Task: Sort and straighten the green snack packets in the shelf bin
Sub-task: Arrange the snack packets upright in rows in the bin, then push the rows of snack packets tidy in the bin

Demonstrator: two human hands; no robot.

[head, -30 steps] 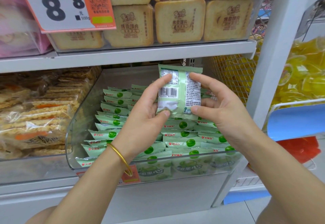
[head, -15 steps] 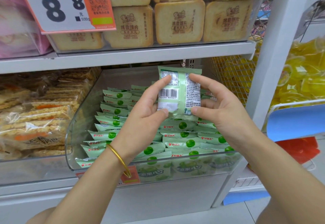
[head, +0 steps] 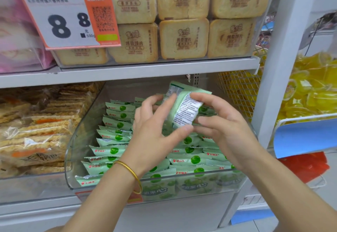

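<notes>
A clear plastic shelf bin (head: 76, 137) holds several rows of green snack packets (head: 116, 137) lying flat and overlapping. Above the bin, one green packet (head: 186, 107) is tilted with its printed back side toward me. My left hand (head: 155, 135) pinches its lower left edge between thumb and fingers; a gold bangle sits on that wrist. My right hand (head: 224, 131) holds the packet's right side with thumb and curled fingers. Both hands hover over the middle rows and hide part of them.
Toast-slice packs (head: 182, 38) fill the shelf above behind a price card (head: 67, 18) reading 8.8. Crispy rice bars (head: 36, 137) fill the bin to the left. A wire basket with yellow jelly cups (head: 310, 93) stands on the right past the white upright (head: 284, 49).
The held packet has tipped from upright to leaning right, its barcode face turning away. My left fingers slid round its left edge, and both hands shifted slightly.
</notes>
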